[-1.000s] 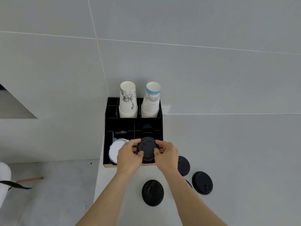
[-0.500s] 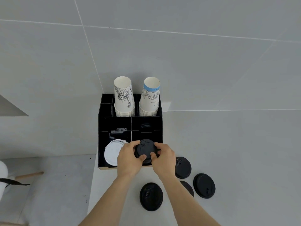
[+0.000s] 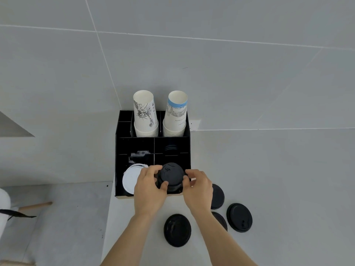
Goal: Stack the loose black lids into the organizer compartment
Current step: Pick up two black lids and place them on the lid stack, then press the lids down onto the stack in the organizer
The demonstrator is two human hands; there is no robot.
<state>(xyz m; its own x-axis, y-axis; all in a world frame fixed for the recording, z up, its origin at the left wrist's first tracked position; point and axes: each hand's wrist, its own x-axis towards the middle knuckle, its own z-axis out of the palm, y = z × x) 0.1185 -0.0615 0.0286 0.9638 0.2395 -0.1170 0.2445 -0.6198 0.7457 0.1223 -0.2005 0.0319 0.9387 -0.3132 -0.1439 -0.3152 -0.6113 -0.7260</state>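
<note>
At frame centre, the left hand (image 3: 148,187) and right hand (image 3: 198,186) grasp the black lid stack (image 3: 170,178); I'd lower it level into the organizer (image 3: 119,148) compartment.

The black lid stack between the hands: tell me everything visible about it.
The black lid stack looks like matte plastic: round, domed lids nested together, with raised marks on the top one. It sits roughly upright at the front right compartment of the black organizer, beside white lids. The left hand and right hand grip its sides. Its base is hidden.
</note>
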